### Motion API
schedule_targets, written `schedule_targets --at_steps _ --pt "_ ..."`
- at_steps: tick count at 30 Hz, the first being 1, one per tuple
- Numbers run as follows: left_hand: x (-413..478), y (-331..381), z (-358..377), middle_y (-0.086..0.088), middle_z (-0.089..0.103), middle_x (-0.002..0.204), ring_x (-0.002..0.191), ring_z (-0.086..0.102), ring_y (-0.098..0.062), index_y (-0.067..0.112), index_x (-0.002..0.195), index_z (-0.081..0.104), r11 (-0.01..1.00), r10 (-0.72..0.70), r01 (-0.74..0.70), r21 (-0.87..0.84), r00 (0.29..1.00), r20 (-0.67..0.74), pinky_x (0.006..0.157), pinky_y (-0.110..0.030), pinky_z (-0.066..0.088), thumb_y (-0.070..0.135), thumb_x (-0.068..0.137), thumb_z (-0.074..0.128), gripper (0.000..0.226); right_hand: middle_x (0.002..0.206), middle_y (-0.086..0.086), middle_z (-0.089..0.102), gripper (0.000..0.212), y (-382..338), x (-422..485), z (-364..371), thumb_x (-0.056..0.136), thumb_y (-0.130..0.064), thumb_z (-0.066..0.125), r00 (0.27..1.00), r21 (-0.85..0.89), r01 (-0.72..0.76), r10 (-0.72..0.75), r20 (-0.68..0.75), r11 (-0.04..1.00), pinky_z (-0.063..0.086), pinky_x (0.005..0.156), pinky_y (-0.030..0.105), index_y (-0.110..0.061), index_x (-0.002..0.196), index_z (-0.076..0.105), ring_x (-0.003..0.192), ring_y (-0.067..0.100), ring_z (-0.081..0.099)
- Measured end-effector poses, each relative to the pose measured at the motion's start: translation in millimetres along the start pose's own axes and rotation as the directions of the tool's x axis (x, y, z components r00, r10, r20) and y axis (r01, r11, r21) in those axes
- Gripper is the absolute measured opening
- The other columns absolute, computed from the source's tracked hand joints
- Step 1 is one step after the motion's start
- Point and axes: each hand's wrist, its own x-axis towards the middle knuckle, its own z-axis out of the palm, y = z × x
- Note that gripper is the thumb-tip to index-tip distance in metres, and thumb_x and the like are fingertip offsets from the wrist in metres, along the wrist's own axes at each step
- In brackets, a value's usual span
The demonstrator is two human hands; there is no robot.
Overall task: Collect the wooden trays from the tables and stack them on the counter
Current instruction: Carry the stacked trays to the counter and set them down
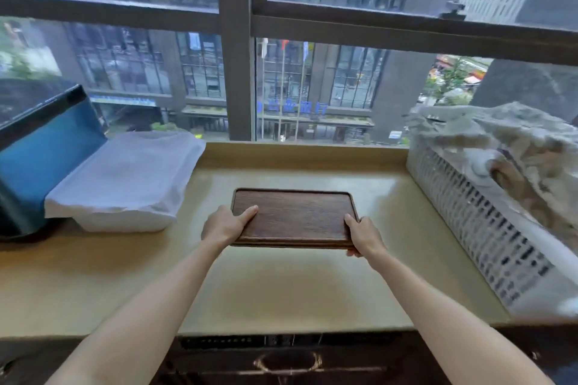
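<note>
A dark brown wooden tray [295,217] with a low rim is held level just over the beige counter [281,290], in front of the window. My left hand [226,225] grips its near left corner, thumb lying on the tray's surface. At the near right corner my right hand [364,236] does the same, fingers curled under the edge. Whether the tray's far edge touches the counter I cannot tell. No other tray is visible.
A white container covered with white cloth [125,184] sits left of the tray, against a blue box [40,153]. A white slotted basket [488,228] piled with crumpled cloths stands along the right. A dark drawer with a metal handle [287,362] lies below the counter edge.
</note>
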Motion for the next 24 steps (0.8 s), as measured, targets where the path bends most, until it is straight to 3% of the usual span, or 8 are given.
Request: schedule_targets --at_steps 4,10,13,16,24 --pt "45 25 17 -0.015 0.062 0.115 0.105 0.058 -0.033 0.002 0.112 0.053 0.998 -0.040 0.040 0.050 0.999 0.004 0.075 -0.035 0.040 0.063 0.081 0.051 0.069 0.097 0.015 0.053 0.032 -15 57 -2 0.095 -0.036 0.038 0.999 -0.026 -0.003 0.004 0.042 1.000 0.033 0.029 0.019 -0.004 0.097 0.040 0.043 0.022 0.054" --pt "102 44 28 -0.015 0.062 0.117 0.108 0.058 -0.033 0.002 0.114 0.052 0.990 -0.058 0.058 0.126 0.998 0.000 0.081 -0.036 0.044 0.063 0.082 0.049 0.069 0.095 0.017 0.055 0.030 -31 118 11 0.096 -0.034 0.037 0.997 -0.078 -0.009 0.015 0.072 0.997 0.036 0.044 0.028 -0.004 0.096 0.041 0.051 0.025 0.055" --pt "128 46 33 -0.015 0.062 0.119 0.110 0.058 -0.033 0.002 0.117 0.052 0.988 -0.057 0.055 0.146 0.998 0.006 0.085 -0.036 0.046 0.063 0.083 0.048 0.070 0.102 0.021 0.058 0.033 -40 145 21 0.095 -0.035 0.038 0.998 -0.114 -0.003 0.011 0.067 0.993 0.046 0.064 0.034 -0.003 0.096 0.046 0.077 0.032 0.059" --pt "152 46 37 -0.015 0.062 0.121 0.111 0.058 -0.033 0.002 0.119 0.052 0.984 -0.060 0.055 0.168 0.998 0.027 0.085 -0.035 0.046 0.062 0.084 0.046 0.070 0.117 0.027 0.059 0.045 -49 169 30 0.095 -0.036 0.039 0.998 -0.143 -0.013 0.022 0.056 0.990 0.048 0.086 0.043 0.005 0.109 0.053 0.105 0.039 0.058" --pt "197 47 37 -0.014 0.061 0.125 0.115 0.057 -0.032 0.005 0.123 0.052 0.979 -0.089 0.077 0.190 0.994 0.057 0.090 -0.035 0.046 0.063 0.085 0.044 0.070 0.124 0.024 0.057 0.046 -66 206 50 0.098 -0.034 0.036 0.997 -0.199 -0.004 0.020 0.076 0.980 0.040 0.084 0.035 0.004 0.117 0.050 0.114 0.036 0.053"
